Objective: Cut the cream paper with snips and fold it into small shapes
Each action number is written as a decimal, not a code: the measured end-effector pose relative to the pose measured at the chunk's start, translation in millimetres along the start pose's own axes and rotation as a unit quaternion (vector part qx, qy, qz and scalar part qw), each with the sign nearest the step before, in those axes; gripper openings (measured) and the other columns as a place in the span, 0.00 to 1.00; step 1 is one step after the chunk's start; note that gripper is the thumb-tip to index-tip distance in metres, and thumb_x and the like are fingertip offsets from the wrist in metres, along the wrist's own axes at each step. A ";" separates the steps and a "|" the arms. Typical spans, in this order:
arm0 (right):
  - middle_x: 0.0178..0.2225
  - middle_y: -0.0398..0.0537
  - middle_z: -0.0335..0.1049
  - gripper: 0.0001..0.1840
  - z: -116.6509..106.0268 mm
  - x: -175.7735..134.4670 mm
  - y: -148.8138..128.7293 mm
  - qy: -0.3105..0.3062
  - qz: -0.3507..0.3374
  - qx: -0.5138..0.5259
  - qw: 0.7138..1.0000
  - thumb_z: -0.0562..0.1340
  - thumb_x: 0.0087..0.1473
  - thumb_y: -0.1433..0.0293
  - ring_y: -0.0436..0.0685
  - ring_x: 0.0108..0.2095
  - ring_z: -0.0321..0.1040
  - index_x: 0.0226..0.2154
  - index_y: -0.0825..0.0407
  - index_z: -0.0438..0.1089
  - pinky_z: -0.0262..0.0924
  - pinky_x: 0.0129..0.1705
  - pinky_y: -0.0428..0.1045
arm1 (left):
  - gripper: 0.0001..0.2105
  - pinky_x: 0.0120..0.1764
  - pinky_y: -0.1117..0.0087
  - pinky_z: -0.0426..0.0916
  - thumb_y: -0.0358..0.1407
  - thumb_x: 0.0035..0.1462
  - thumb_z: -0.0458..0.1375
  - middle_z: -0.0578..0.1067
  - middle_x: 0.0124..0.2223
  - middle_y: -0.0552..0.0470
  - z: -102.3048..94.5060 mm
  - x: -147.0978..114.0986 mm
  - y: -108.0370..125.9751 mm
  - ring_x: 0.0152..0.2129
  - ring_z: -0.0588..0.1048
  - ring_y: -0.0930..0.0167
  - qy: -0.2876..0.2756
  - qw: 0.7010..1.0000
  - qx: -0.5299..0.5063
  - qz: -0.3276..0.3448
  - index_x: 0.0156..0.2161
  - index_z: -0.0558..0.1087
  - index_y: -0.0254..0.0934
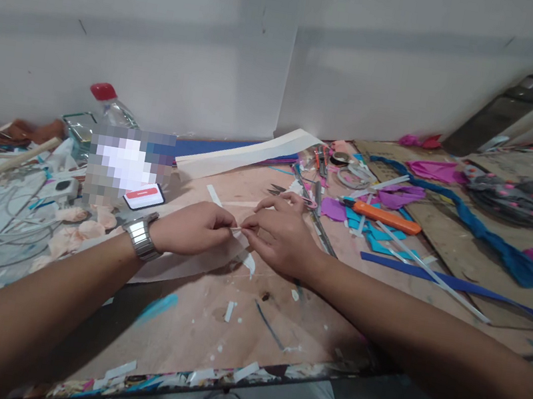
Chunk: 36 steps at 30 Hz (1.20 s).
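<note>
In the head view, pinching a thin pale strip [237,229] with left hand [194,227] and right hand [281,234], closed on it from both sides and nearly meeting above the middle of the worktable [244,338], probably to steady so slight a piece. Cannot tell its full shape within the grip. Reaching over a white sheet [195,266], loosely laid beneath left hand. Having phone [145,196] tilted up at left, likely for easy viewing, and orange cutter [380,215] at far right, apparently within easy reach.

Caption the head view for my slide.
Left hand and right hand pinch a thin pale piece over a cluttered worktable.
</note>
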State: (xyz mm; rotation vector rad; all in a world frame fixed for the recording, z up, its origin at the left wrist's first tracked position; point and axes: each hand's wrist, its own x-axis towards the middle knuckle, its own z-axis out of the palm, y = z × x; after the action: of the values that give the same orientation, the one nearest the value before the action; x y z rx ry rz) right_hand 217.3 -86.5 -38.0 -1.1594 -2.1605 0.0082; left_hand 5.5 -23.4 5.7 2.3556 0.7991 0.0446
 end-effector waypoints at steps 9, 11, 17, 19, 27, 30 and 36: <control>0.32 0.42 0.79 0.06 -0.1 -0.4 -0.5 0.010 -0.014 -0.013 1.000 0.63 0.62 0.68 0.60 0.46 0.71 0.35 0.46 0.76 0.40 0.60 0.62 | 0.13 0.33 0.70 0.60 0.30 0.58 0.50 0.77 0.31 0.55 2.1 1.2 -3.3 0.28 0.71 0.71 -0.003 1.000 -0.011 0.017 0.39 0.78 0.36; 0.33 0.41 0.80 0.06 -0.3 -0.7 -1.1 0.013 -0.022 -0.014 1.000 0.63 0.62 0.69 0.59 0.46 0.71 0.35 0.46 0.76 0.41 0.60 0.62 | 0.12 0.34 0.69 0.61 0.29 0.57 0.50 0.76 0.32 0.54 1.6 1.7 -3.4 0.29 0.72 0.70 -0.005 1.000 -0.014 0.016 0.37 0.76 0.35; 0.32 0.40 0.80 0.06 0.5 -2.3 -0.8 0.020 -0.036 -0.018 0.999 0.63 0.62 0.69 0.59 0.47 0.71 0.35 0.44 0.76 0.39 0.61 0.63 | 0.09 0.34 0.68 0.59 0.32 0.58 0.49 0.73 0.31 0.55 -0.7 0.8 -0.3 0.29 0.70 0.70 0.000 1.000 -0.023 0.007 0.33 0.71 0.36; 0.31 0.39 0.79 0.07 0.6 -2.3 -0.7 0.021 -0.036 -0.019 0.999 0.63 0.61 0.70 0.59 0.46 0.71 0.35 0.44 0.77 0.39 0.61 0.63 | 0.10 0.35 0.67 0.59 0.35 0.61 0.49 0.73 0.32 0.54 -1.0 0.2 0.4 0.30 0.70 0.70 0.001 1.000 -0.029 0.005 0.34 0.71 0.36; 0.30 0.40 0.79 0.04 -1.1 -0.6 -3.5 0.036 -0.022 -0.012 0.999 0.65 0.60 0.70 0.59 0.45 0.72 0.34 0.46 0.77 0.41 0.61 0.63 | 0.14 0.34 0.67 0.57 0.41 0.66 0.48 0.69 0.30 0.54 0.5 1.6 -2.8 0.29 0.67 0.70 0.018 1.000 -0.021 0.012 0.32 0.67 0.36; 0.30 0.40 0.79 0.04 0.0 -0.7 -2.9 0.048 -0.026 -0.016 0.998 0.65 0.60 0.70 0.59 0.44 0.72 0.33 0.47 0.77 0.41 0.60 0.63 | 0.14 0.34 0.67 0.57 0.41 0.66 0.48 0.69 0.29 0.54 0.5 1.9 -3.3 0.29 0.67 0.70 0.023 0.999 -0.024 0.005 0.31 0.67 0.36; 0.29 0.40 0.78 0.05 2.3 -2.1 -0.6 0.052 -0.032 -0.021 0.998 0.66 0.58 0.71 0.59 0.45 0.72 0.31 0.46 0.77 0.41 0.60 0.62 | 0.14 0.31 0.68 0.56 0.42 0.67 0.49 0.68 0.28 0.56 1.3 2.4 -3.5 0.27 0.65 0.72 0.028 0.999 -0.028 0.010 0.32 0.69 0.36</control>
State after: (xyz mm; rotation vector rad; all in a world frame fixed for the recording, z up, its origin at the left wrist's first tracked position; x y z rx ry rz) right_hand 216.3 -87.7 -40.7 -1.0896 -2.1140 -0.1231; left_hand 6.0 -20.6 2.2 2.3176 0.7917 0.1402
